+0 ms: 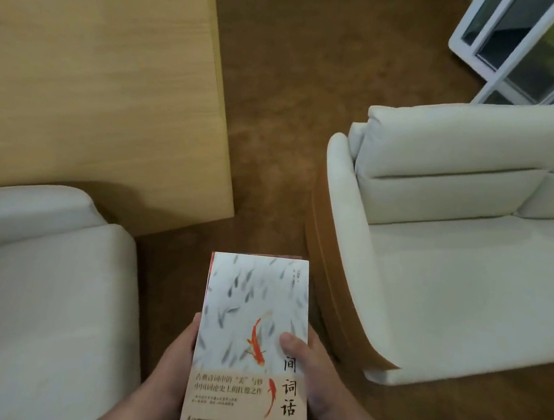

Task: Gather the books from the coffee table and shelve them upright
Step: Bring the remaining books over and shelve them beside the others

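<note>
I hold a stack of books flat in front of me at the bottom centre. The top book has a white cover with grey fish, two red fish and Chinese writing; a red edge of another book shows beneath it. My left hand grips the stack's left side from below. My right hand holds the right side, its thumb pressed on the cover. How many books lie under the top one is hidden.
A light wooden cabinet side stands at upper left. A white armchair is at lower left, a white sofa with a wooden base at right. Brown floor runs between them. A white-framed glass door is at top right.
</note>
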Tool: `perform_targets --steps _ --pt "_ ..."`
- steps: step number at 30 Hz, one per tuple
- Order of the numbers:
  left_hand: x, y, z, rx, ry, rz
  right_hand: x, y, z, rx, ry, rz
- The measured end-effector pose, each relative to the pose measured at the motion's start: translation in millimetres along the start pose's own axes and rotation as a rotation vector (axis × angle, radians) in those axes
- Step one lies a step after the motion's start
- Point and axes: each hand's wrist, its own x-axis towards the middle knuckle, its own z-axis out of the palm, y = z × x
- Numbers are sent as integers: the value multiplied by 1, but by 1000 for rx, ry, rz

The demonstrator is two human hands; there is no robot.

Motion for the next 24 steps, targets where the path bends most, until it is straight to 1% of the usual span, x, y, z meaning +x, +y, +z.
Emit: perform_targets --steps 2,4,8,11,15,17,20,21,24 --pt "20 31 18 -65 -41 -59 26 -34 -6 2 -17 11" --pt "40 60 35 -107 -92 -79 51 -68 -13 7 -20 7" --pt "70 123 73 -56 -74 12 104 -124 -22 20 -19 -41" --pt "92 171 91 -5 -37 36 141 -160 -21 52 -31 -69" --pt "124 245 115 59 -105 104 195 -216 -15 106 -20 -69" --pt "149 285 126 133 -135 167 229 -246 -13 98 21 -54" --pt "196 343 139 186 -161 230 283 -288 -9 52 99 -89" --pt "213 362 142 211 -166 236 299 -304 -7 33 121 -91" --pt "255 409 153 255 -164 181 338 -353 -5 3 161 -72"
